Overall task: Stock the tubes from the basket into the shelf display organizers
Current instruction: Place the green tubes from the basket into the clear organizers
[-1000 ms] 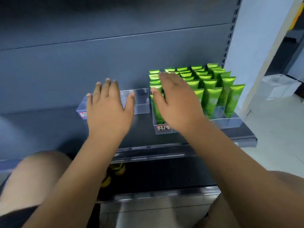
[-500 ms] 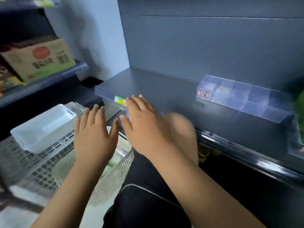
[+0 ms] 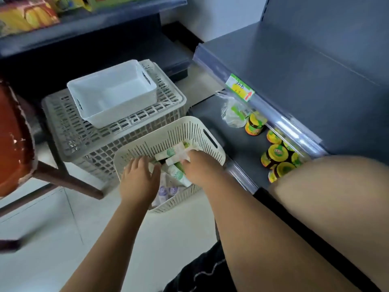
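Both hands have dropped from above the shelf edge into the cream slotted basket (image 3: 179, 135), which stands on the floor against the front edge of the lower shelf (image 3: 235, 144). The left hand (image 3: 137, 180) lies with fairly straight fingers on the tubes, thumb spread, gripping nothing that shows. The right hand (image 3: 199, 168) bends its fingers into the pile. They are hidden, so I cannot tell whether it holds a tube.

Roughly five white-and-green tubes (image 3: 177, 173) show, plus two lilac-marked ones (image 3: 167, 191); others are covered by the hands. One white bin (image 3: 111, 91) sits on one grey lattice crate (image 3: 63, 123). About six yellow-lidded jars (image 3: 276, 153) stand on the lower shelf, several cut off by the upper shelf (image 3: 315, 81) and a knee (image 3: 315, 197).
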`<act>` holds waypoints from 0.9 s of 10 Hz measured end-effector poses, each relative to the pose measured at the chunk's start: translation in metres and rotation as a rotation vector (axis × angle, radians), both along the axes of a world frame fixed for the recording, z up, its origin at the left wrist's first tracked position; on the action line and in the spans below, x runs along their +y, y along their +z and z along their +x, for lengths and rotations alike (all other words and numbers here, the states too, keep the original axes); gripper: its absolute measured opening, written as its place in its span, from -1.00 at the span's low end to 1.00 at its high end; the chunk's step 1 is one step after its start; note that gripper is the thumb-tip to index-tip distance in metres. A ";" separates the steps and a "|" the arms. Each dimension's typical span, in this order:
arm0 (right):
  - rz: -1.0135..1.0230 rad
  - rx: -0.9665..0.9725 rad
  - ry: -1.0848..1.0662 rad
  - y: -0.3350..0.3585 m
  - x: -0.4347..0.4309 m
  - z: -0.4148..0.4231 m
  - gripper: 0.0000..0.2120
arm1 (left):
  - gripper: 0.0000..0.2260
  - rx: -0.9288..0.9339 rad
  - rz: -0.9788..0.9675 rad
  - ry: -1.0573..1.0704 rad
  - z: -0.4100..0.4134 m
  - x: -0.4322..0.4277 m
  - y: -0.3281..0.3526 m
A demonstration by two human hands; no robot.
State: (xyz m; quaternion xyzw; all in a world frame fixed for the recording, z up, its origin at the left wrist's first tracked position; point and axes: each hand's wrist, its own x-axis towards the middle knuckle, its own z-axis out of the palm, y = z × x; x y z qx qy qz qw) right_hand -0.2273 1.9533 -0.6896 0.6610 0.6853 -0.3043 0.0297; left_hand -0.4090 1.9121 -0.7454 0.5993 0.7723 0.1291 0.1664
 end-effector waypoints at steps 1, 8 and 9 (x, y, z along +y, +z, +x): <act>-0.120 -0.031 -0.066 -0.044 0.028 0.001 -0.68 | -0.60 -0.092 -0.145 0.011 -0.011 0.032 -0.030; -0.637 0.136 -0.447 -0.237 0.103 -0.028 -0.65 | -0.58 0.177 -0.678 0.070 -0.023 0.158 -0.185; -0.690 0.126 -0.431 -0.238 0.108 -0.028 -0.62 | -0.55 0.275 -0.703 0.010 -0.016 0.158 -0.187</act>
